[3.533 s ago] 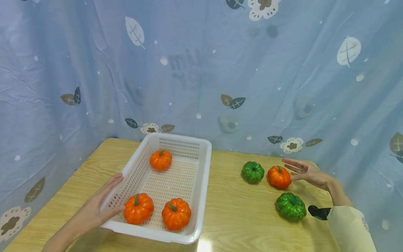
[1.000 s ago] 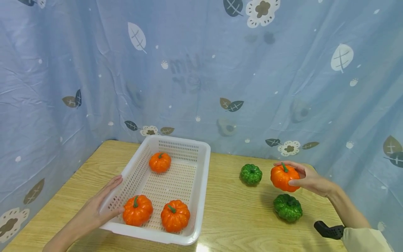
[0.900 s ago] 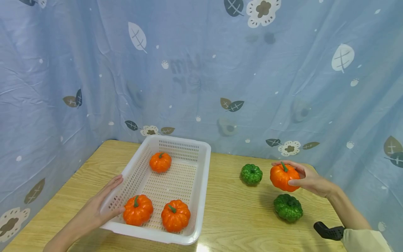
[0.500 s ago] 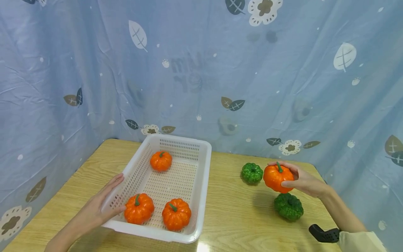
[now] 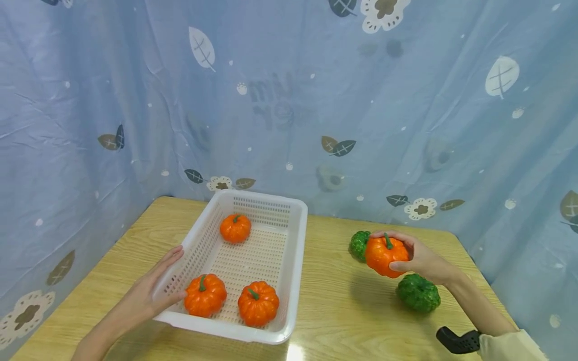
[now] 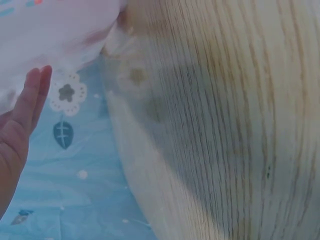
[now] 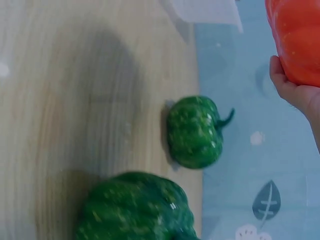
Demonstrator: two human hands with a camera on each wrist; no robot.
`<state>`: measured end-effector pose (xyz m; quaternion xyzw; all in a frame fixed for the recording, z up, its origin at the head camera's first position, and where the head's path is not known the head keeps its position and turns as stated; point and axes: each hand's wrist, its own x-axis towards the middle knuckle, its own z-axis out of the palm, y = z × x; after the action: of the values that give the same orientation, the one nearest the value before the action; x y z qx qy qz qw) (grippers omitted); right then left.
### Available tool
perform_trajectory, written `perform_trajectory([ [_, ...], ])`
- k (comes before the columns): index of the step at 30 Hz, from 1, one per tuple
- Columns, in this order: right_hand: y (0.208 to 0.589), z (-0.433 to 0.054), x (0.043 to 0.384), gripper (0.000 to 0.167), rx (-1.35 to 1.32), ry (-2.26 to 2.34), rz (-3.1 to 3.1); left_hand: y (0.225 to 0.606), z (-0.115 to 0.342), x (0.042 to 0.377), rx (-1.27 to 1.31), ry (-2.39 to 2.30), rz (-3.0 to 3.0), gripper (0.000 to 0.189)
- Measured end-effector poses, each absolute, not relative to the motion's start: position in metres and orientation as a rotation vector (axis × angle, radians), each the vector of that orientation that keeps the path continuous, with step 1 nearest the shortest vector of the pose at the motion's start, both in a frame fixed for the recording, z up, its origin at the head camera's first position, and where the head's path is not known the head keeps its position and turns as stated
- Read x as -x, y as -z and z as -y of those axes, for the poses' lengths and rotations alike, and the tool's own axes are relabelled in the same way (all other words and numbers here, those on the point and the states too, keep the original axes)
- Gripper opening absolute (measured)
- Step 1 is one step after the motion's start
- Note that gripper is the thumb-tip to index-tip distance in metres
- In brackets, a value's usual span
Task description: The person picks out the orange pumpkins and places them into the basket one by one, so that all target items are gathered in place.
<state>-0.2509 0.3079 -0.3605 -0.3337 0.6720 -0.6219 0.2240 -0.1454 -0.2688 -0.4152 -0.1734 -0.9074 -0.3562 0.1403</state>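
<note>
My right hand (image 5: 422,258) grips an orange pumpkin (image 5: 384,255) with a green stem, held above the table, thumb on the near side. In the right wrist view the orange pumpkin (image 7: 300,42) fills the top right corner. Behind it a small green pumpkin (image 5: 358,245) is partly hidden; a larger green pumpkin (image 5: 418,293) lies nearer, below my wrist. My left hand (image 5: 144,296) rests on the left side of a white plastic basket (image 5: 295,260), its fingers nearly straight. Inside the basket lie three orange pumpkins: one far (image 5: 236,229), one near left (image 5: 205,297), one near right (image 5: 258,305).
The wooden table (image 5: 329,301) ends at a blue patterned curtain (image 5: 289,100) behind and at both sides. A black strap piece (image 5: 458,341) sticks out from my right wrist, by the sleeve.
My right hand has taken hold of the orange pumpkin between the green ones, lifted it and carried it left. It now covers part of the small green pumpkin. My left hand stays at the basket.
</note>
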Motion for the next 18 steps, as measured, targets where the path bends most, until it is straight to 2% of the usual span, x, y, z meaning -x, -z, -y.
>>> perform_trajectory([
  [11, 0.368, -0.280, 0.246, 0.053, 1.014, 1.774, -1.861, 0.416, 0.267, 0.145, 0.478, 1.011, 2.636, 0.088],
  [18, 0.367, -0.261, 0.243, 0.056, 0.845, 1.856, -1.986, 0.417, 0.268, 0.146, 0.507, 1.084, 2.615, 0.087],
])
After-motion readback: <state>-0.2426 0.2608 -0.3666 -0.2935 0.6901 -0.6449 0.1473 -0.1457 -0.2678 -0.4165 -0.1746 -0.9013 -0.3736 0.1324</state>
